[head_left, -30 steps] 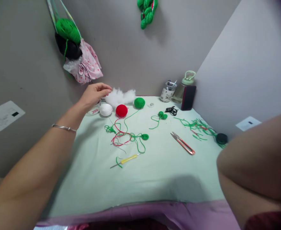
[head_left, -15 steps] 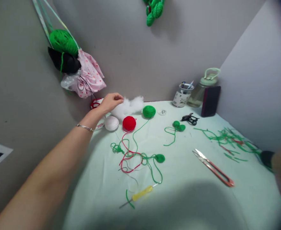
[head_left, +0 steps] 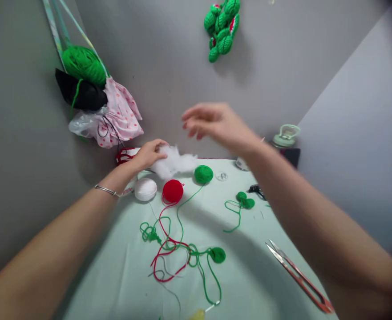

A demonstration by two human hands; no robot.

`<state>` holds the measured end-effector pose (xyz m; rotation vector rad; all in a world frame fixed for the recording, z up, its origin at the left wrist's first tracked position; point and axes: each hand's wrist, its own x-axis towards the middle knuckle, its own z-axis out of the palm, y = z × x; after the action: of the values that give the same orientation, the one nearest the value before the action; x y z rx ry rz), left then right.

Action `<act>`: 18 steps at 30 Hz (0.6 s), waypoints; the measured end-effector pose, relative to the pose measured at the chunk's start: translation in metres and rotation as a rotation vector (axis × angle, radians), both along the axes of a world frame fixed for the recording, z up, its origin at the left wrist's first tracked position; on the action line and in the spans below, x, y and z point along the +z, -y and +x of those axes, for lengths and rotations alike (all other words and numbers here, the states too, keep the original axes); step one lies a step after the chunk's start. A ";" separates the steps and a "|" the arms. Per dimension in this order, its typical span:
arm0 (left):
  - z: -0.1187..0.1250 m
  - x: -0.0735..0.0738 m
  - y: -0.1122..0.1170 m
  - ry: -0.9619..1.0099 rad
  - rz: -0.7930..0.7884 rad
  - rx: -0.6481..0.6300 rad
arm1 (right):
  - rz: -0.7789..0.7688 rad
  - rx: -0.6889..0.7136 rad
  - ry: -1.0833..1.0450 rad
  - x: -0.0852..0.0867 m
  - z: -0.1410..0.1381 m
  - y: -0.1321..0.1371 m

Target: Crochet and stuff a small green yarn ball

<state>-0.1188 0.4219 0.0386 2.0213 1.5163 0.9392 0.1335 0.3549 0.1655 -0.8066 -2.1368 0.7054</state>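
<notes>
Yarn balls (head_left: 172,191) and stuffing (head_left: 174,162) show a craft corner.

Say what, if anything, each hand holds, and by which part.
The left hand apparently pinches white fluff by its left edge; the right hand holds nothing visible.

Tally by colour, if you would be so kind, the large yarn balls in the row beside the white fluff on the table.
White ball: 1
Red ball: 1
Green ball: 1
Total: 3

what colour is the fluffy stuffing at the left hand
The stuffing is white, seen in the head view by the left hand.
</notes>
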 end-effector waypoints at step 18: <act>-0.016 0.051 0.033 0.782 0.204 -0.002 | -0.261 -0.421 0.373 -0.166 -0.041 -0.112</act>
<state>-0.1345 0.3886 0.0896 1.4725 1.0038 1.6787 0.0926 0.4668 -0.0007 -1.5785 -2.1072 0.6516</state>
